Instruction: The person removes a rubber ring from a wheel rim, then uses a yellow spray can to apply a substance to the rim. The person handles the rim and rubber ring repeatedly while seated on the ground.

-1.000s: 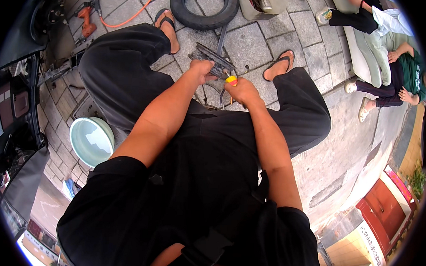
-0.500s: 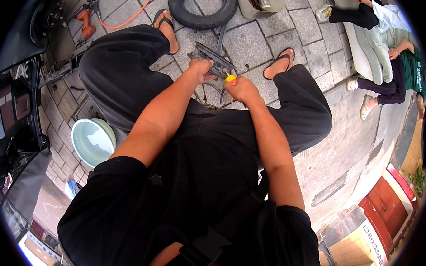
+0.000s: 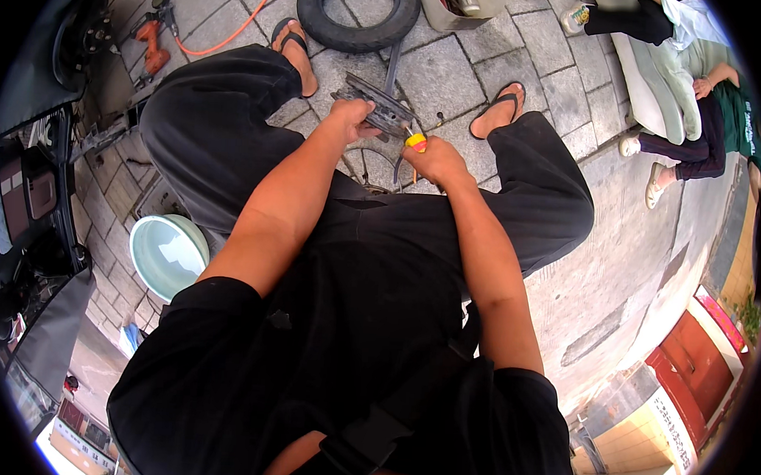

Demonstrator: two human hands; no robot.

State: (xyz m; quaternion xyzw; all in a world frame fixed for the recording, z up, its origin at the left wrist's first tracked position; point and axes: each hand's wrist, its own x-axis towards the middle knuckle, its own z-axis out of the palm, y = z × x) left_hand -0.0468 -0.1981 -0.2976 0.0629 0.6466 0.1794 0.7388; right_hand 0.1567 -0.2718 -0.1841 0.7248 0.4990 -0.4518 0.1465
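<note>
Grey stone paving (image 3: 443, 77) spreads over the upper half of the frame, with a black rubber ring-shaped tyre (image 3: 357, 40) lying flat at top centre and a round pale-green plastic basin (image 3: 146, 246) at centre left. The long dark-grey metal-looking piece (image 3: 384, 110) sits slantwise just above the frame's middle, between the person's hands. The left hand (image 3: 352, 120) has its fingers clamped on the piece's left end; the right hand (image 3: 436, 161) has its fingers wrapped around a yellow-and-red handled hand tool (image 3: 416, 142), probably a screwdriver, held against or just beside the piece's right end; its tip is too small to tell. To work well, the left grip should brace the piece against twisting, the tool should stay in line with its seat, and pressure should build gradually, with the left fingers clear of any slip
</note>
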